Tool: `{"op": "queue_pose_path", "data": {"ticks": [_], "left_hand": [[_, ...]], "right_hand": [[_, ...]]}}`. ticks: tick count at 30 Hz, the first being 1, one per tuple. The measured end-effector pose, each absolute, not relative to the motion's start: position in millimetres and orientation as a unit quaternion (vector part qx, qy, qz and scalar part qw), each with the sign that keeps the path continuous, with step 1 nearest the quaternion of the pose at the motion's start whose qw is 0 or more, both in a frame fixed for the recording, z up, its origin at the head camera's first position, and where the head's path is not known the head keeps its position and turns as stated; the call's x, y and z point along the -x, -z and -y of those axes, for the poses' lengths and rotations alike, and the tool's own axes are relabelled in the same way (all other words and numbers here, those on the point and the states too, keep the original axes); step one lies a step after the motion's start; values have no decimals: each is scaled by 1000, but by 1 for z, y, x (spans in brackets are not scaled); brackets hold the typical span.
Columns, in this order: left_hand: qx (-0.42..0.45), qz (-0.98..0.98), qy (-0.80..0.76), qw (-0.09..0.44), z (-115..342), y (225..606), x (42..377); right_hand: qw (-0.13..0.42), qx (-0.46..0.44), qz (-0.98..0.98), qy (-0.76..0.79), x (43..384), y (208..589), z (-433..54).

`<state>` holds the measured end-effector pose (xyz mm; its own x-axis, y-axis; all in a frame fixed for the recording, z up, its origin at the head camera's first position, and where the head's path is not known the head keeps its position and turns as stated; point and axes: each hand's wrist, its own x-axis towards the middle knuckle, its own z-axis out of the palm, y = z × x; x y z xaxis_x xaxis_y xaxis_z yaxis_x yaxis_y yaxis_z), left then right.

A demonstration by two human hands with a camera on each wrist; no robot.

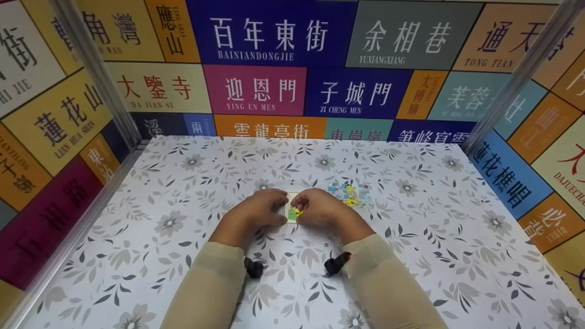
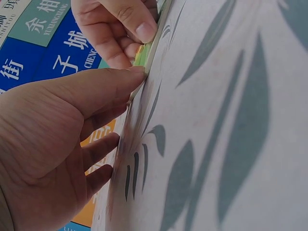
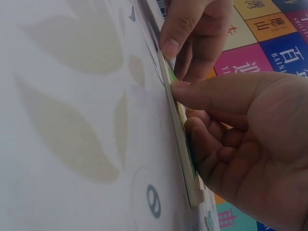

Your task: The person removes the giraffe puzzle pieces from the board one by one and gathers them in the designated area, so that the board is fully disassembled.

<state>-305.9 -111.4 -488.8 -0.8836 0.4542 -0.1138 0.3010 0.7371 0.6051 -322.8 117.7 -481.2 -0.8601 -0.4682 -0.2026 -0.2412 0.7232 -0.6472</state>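
A small jigsaw puzzle board (image 1: 291, 221) with a pale rim and green and yellow printing lies flat on the table between both hands. My left hand (image 1: 260, 208) holds its left side, thumb at the near corner and the other fingers further back. Over the board is my right hand (image 1: 317, 206), its fingers curled down on the printed surface and its thumb by the near edge. A small yellow puzzle piece (image 1: 298, 211) shows at those fingertips, mostly hidden. From the right wrist view, the board's layered edge (image 3: 182, 144) runs beneath the curled right fingers.
Loose puzzle pieces (image 1: 349, 194) in blue, yellow and white are spread just behind and right of my right hand. A white cloth with grey leaves (image 1: 173, 278) covers the table. Panels of Chinese lettering (image 1: 269, 32) wall in the back and sides.
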Motion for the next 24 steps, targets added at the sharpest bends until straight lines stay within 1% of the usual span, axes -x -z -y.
{"op": "queue_pose_path", "data": {"ticks": [5,11,15,19,24], "left_hand": [[-199,-926,-293,133,112,489,307],[-188,-928,-289,144,111,490,309],[-179,-929,-287,151,109,490,309],[-156,-928,-296,163,108,489,307],[-164,-928,-299,151,109,488,305]], "right_hand": [[185,202,-905,324,323,475,-123],[196,227,-892,339,326,469,-141],[200,216,-888,352,328,462,-160],[192,202,-890,362,330,457,-185],[177,182,-889,381,333,454,-215]]}}
